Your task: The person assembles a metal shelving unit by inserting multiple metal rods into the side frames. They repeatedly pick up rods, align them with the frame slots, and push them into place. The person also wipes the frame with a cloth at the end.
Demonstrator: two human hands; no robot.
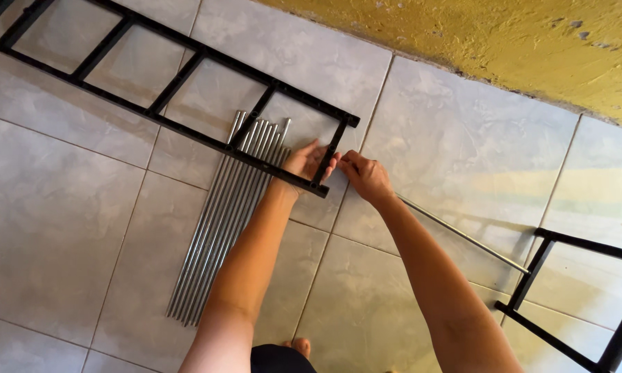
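In the head view, the left hand point(308, 163) grips the corner end of a long black ladder-like frame point(186, 86) that lies slanting across the pale floor tiles point(62, 228), its fingers curled round the last crossbar near the frame's end. The right hand point(366, 177) sits just beside it, fingers pinched shut on the near end of a single thin metal rod point(463, 235), which runs away to the right and reaches a second black frame point(580, 304) at the lower right edge. Under the first frame and partly crossed by it lies a bundle of metal rods point(221, 221), packed side by side and stretching down toward the lower left; the left forearm passes over its right edge. A yellow wall point(504, 48) with a rough, chipped base runs along the upper right, close behind the frame's end, so room there is tight. Bare tile lies open on the left and between the two frames. A bare toe point(299, 345) shows at the bottom, near the dark edge of clothing
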